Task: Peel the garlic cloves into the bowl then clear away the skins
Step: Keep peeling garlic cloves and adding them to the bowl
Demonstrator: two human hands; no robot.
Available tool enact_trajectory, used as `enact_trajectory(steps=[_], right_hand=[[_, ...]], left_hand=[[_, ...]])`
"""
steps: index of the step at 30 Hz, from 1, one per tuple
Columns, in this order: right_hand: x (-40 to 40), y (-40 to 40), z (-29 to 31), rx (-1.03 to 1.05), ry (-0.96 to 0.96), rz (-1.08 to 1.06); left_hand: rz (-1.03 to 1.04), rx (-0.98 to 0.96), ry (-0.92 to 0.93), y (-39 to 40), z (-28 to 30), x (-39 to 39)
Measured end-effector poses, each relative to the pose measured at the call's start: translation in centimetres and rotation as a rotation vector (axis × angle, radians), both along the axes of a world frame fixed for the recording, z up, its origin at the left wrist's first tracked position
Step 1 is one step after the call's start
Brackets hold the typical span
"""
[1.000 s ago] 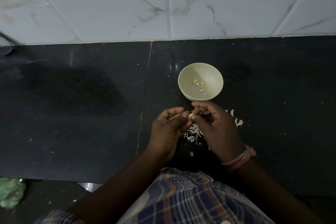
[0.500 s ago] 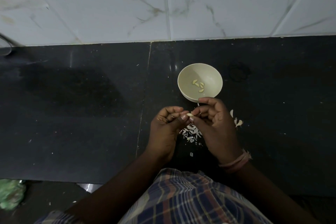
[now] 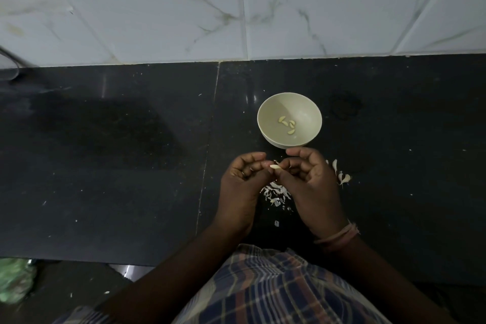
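Observation:
A cream bowl (image 3: pixel 265 123) stands on the black counter (image 3: pixel 131 166) and holds three peeled garlic cloves (image 3: pixel 287 125). Just in front of it my left hand (image 3: pixel 242 181) and my right hand (image 3: pixel 310 184) meet, fingers curled, and pinch one pale garlic clove (image 3: pixel 275 166) between their fingertips. Beneath the hands lies a pile of white garlic skins (image 3: pixel 276 193). A few unpeeled cloves or skins (image 3: pixel 342 175) lie to the right of my right hand; which they are is unclear.
A white marble-tiled wall (image 3: pixel 236 8) rises behind the counter. A seam runs down the counter left of the bowl. Something green (image 3: pixel 13 279) lies on the floor at the lower left, below the counter's front edge. A thread band circles my right wrist.
Both hands have drifted a little toward the bowl while working the clove; the clove now shows more bare and pale between the fingertips.

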State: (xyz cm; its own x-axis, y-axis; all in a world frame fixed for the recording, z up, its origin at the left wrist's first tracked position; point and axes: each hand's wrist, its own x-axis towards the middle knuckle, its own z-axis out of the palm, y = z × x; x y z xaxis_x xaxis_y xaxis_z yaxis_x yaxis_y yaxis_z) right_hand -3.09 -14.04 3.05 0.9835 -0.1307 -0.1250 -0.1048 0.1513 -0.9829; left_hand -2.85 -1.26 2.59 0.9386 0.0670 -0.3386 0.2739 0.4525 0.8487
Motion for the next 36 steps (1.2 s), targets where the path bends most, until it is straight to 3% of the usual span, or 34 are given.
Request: enact_trajectory(steps=[8,13,31,36], right_hand=[[-0.1,0.1,-0.1,0.064,0.017,0.018],[-0.1,-0.1,0.2,-0.033,-0.051,0.003],[-0.2,0.0,1.1,-0.324,-0.135,0.03],[0.1,0.1,1.3,-0.314,-0.135,0.019]], left_hand=[[0.028,-0.134,0.045,0.1,0.0,0.2],[0.008,-0.273,0.083,0.1,0.2,0.1],[0.022,-0.251,0.058,0.3,0.2,0.4],[0.02,-0.212,0.029,0.2,0.3,0.4]])
